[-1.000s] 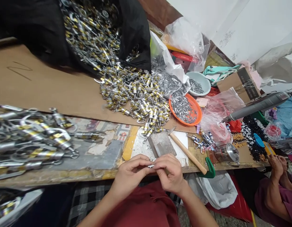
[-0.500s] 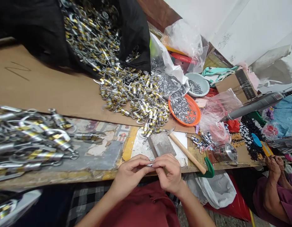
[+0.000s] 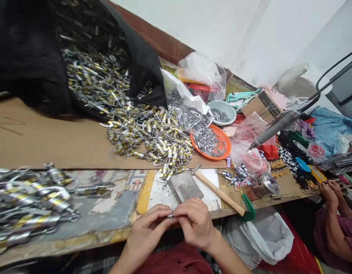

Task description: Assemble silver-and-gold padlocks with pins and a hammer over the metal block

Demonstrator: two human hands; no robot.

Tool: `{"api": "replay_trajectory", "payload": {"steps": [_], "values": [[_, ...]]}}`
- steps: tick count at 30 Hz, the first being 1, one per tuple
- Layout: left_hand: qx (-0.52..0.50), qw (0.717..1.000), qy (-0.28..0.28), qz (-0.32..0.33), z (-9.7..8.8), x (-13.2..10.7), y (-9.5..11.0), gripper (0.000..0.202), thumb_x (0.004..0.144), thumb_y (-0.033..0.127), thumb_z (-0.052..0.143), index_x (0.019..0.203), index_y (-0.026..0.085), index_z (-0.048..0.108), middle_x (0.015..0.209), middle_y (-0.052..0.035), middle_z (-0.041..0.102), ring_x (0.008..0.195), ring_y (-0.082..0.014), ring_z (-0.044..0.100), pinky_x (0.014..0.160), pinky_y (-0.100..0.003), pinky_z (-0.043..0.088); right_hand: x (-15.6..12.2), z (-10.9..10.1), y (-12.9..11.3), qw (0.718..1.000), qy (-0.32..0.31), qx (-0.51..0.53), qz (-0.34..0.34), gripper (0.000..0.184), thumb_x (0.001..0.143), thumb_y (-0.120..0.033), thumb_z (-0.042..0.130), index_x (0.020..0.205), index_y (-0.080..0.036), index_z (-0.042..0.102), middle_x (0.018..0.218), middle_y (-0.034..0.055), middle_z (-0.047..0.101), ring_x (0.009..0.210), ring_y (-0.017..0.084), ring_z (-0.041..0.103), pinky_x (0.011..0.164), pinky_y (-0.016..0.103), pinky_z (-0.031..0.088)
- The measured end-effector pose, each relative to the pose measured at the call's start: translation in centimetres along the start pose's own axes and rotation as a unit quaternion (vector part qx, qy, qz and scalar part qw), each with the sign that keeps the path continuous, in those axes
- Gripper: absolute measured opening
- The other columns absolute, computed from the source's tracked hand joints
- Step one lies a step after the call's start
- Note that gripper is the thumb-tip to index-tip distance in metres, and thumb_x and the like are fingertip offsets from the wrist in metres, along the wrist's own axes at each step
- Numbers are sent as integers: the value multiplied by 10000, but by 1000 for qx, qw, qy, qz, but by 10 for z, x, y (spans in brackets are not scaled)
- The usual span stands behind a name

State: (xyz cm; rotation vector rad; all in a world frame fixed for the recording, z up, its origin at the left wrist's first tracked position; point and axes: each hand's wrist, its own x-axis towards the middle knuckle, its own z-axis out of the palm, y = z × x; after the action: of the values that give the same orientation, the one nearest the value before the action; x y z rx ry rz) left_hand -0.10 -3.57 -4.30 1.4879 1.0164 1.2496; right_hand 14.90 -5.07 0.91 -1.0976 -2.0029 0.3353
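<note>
My left hand (image 3: 149, 230) and my right hand (image 3: 194, 220) meet at the table's front edge, thumbs and fingers pinched together. Between the fingertips shows a small shiny metal piece (image 3: 170, 215), mostly hidden, so its kind is unclear. Just beyond my hands lies a grey metal block (image 3: 185, 186) on a white sheet. A hammer (image 3: 218, 192) with a wooden handle rests beside the block, its head near the block's far corner. Behind these spreads a heap of silver-and-yellow metal clasp-like parts (image 3: 150, 133).
More such parts (image 3: 47, 205) lie at the left. A black bag (image 3: 147, 72) spills the heap. An orange dish (image 3: 225, 139) and a pale bowl (image 3: 230, 112) hold small metal pieces. An electric screwdriver (image 3: 275, 127) hangs at the right, near a metal mug (image 3: 264, 184). A co-worker's hands (image 3: 331, 190) are far right.
The view has tilted, so the table's contents sit lower and mostly further left. Both hands stay pinched together around the small metal piece.
</note>
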Motion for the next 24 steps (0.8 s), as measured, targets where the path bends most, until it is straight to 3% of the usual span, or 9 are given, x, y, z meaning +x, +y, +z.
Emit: {"api": "replay_trajectory", "payload": {"steps": [7,13,16,21,24], "values": [[25,1000,-17,8,1,0,6,102,705,238,641,647,218,722,657,-22,691,620,-165,659,583,-216,527,-4,4,-4,1000,19,7,1,205,870,-147,410,839,-185,610,735,44,671,690,147,612,651,283,472],[2,998,32,-50,-2,7,18,96,650,285,680,592,222,723,666,-22,677,644,-172,650,592,-227,526,3,-4,-5,977,114,97,150,102,825,-186,532,869,-172,623,765,41,660,704,140,612,643,241,502],[2,997,42,-65,-3,12,27,73,622,274,694,581,229,733,659,-18,673,643,-168,643,603,-229,517,6,-11,-2,969,124,102,186,84,797,-193,563,845,-167,627,746,33,661,672,135,613,619,230,505],[4,998,20,-60,-3,15,40,78,629,251,678,586,227,737,635,-12,669,597,-154,628,564,-222,504,10,-18,-8,989,36,88,111,120,807,-146,502,790,-181,615,704,29,650,667,141,608,636,258,502],[1,997,33,-73,-4,14,45,71,620,260,691,595,210,734,627,-21,680,590,-162,630,554,-226,514,11,-18,-11,994,25,69,78,153,813,-120,470,799,-189,606,702,29,647,669,141,608,640,263,501]]}}
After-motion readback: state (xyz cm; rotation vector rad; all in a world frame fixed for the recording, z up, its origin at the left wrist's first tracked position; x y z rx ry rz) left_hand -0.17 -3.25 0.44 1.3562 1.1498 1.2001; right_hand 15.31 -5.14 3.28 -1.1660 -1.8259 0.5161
